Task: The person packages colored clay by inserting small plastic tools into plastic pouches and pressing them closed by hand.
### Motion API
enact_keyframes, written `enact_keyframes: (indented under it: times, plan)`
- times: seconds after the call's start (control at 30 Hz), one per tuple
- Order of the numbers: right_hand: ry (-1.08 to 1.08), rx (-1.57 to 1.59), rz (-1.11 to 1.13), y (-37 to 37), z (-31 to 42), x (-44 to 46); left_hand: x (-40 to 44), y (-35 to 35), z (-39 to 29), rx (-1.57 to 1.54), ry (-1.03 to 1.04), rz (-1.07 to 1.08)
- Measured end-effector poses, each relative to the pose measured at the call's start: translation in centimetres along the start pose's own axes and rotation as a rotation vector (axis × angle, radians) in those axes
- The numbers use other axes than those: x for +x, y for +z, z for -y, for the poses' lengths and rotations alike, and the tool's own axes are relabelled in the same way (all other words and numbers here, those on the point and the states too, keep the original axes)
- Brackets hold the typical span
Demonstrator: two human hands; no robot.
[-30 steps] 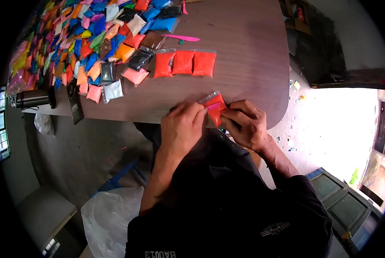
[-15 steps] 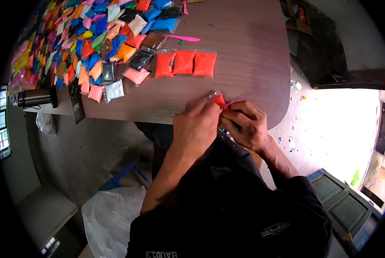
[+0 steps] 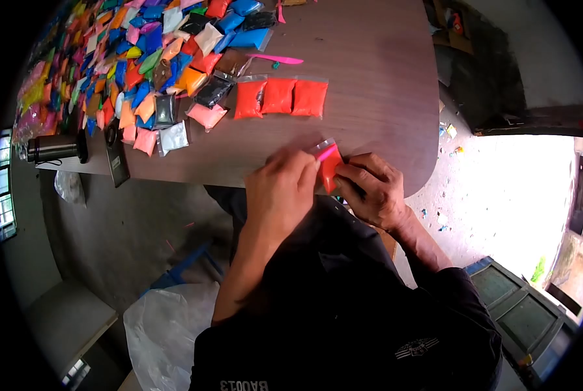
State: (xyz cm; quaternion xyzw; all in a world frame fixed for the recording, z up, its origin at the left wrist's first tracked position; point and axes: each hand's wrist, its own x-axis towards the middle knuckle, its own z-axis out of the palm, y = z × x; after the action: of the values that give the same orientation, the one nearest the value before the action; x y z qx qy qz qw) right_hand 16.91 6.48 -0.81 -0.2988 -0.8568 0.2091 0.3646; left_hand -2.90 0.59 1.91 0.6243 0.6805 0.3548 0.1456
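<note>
Left hand (image 3: 282, 186) slides back left, curled round a pink stick (image 3: 328, 153); right hand (image 3: 374, 189) pinches the red packet (image 3: 330, 171), perhaps keeping it steady.

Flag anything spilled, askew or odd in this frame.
Small scraps lie scattered on the floor beyond the right edge of the table, looking like dropped waste. A small green bit sits loose, unbagged, beside a pink stick. No spill shows around the red packet in the right hand.
</note>
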Motion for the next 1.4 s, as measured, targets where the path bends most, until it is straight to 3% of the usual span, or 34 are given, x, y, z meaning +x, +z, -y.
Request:
enact_keyframes:
  times: [0.23,0.33,0.4,0.73,0.9,1.07,1.2,1.3,1.4]
  plan:
    - [0.054,0.019,0.051,-0.4,0.8,0.5,-0.1,-0.5,2.2,0.036,-0.079,-0.025]
    - [-0.022,-0.042,0.077,-0.3,0.4,0.6,-0.5,-0.8,2.3,0.038,-0.082,-0.046]
    - [-0.008,-0.04,0.08,-0.2,0.3,0.5,-1.4,-0.6,1.4,-0.095,-0.083,-0.038]
    - [-0.036,-0.02,0.074,-0.3,0.5,0.9,-1.7,-1.2,2.9,0.066,-0.134,-0.095]
    - [-0.046,0.006,0.097,-0.6,0.4,1.0,-3.6,0.6,1.0,-0.146,-0.014,-0.067]
    - [-0.036,0.021,0.098,-0.1,0.1,0.6,-3.1,0.1,2.4,0.12,-0.028,-0.115]
    - [-0.067,-0.029,0.072,0.2,0.0,0.7,-2.8,-0.7,2.9,0.03,-0.087,-0.138]
    - [-0.057,-0.043,0.08,0.1,0.1,0.6,-3.5,-0.1,1.7,-0.16,0.044,-0.106]
    - [-0.056,-0.054,0.088,0.2,0.0,0.6,-4.0,0.7,2.2,-0.105,0.07,-0.115]
